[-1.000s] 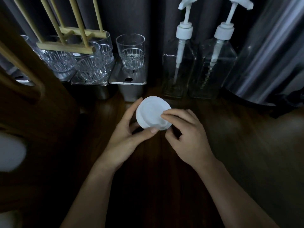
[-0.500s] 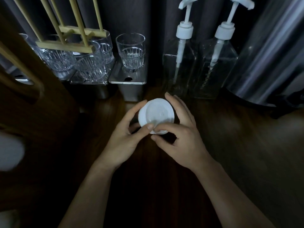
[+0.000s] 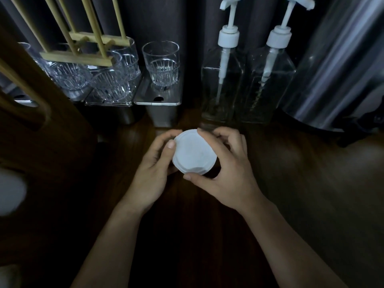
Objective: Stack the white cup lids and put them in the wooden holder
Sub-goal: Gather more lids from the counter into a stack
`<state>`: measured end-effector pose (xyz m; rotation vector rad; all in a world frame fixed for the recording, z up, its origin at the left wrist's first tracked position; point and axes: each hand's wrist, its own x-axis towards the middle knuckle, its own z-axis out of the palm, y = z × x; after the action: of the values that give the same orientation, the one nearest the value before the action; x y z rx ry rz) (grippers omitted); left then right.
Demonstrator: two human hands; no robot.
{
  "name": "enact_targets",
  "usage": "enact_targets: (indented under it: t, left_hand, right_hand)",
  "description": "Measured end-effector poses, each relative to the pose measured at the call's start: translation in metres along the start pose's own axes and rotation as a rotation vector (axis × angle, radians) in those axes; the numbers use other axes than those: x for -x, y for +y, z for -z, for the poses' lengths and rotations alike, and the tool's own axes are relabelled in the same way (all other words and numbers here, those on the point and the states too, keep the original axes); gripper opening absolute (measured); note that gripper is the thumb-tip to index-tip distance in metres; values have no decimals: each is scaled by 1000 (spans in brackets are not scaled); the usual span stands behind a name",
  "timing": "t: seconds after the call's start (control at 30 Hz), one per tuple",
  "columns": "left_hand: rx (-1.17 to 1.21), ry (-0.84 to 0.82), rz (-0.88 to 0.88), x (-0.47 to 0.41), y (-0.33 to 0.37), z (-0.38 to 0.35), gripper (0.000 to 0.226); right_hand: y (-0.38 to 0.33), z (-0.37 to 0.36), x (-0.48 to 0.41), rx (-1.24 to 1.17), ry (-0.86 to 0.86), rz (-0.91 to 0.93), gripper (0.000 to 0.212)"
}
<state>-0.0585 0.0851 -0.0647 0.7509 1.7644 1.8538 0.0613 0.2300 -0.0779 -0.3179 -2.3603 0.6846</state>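
A small stack of white cup lids point(image 3: 194, 151) is held just above the dark wooden counter point(image 3: 291, 183) at the centre of the view. My left hand point(image 3: 152, 169) grips its left rim, thumb on the top edge. My right hand point(image 3: 227, 163) curls round it from the right, fingers over the far rim and thumb under the near edge. The wooden holder point(image 3: 39, 129) stands at the left as a dark wooden wall with a slot. A blurred white shape point(image 3: 10, 192) shows in it low at the left edge.
Several clear glasses point(image 3: 161, 65) sit on steel drip trays point(image 3: 156, 102) at the back, under a pale wooden rack point(image 3: 83, 59). Two glass pump bottles point(image 3: 223, 84) stand right of them. A large steel urn point(image 3: 336, 65) fills the back right.
My right hand has moved from pinching the lid's near edge to wrapping round its right side. The lids now lie flatter, top facing up, slightly nearer me.
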Motion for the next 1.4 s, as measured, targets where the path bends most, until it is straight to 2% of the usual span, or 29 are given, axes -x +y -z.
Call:
enact_targets:
  t: [0.13,0.33,0.57,0.87,1.03,1.2,1.27,1.4]
  left_hand:
    - [-2,-1,16,1,2,1,30]
    - [108,-78,91,0,2,4,34]
    - [108,-141,43,1,-4,8,50]
    - [90,-141,28,0,-6,6,49]
    - [50,-136,-15,1,-6,5,43]
    - [58,-131,-11,0,-7,7,42]
    - [84,-130,13,0,-7,7,40]
    - [84,-141,24,1,-7,6,39]
  right_hand:
    - [-2,-1,0,13,-13,-25,93]
    - [-5,-1,-3,-17,26,26,86]
    - [-7,-5,-3,41,97,-57,91]
    - [-10,-6,-4,-4,29,-109,100]
    - [-15,-4,-4,-138,-65,-231,96]
    - [-10,-5,-3,-206,-99,-239,99]
    - [-7,-5,-2,-289,-79,-238,90]
    - [1,-2,-4,-419,-14,-286,46]
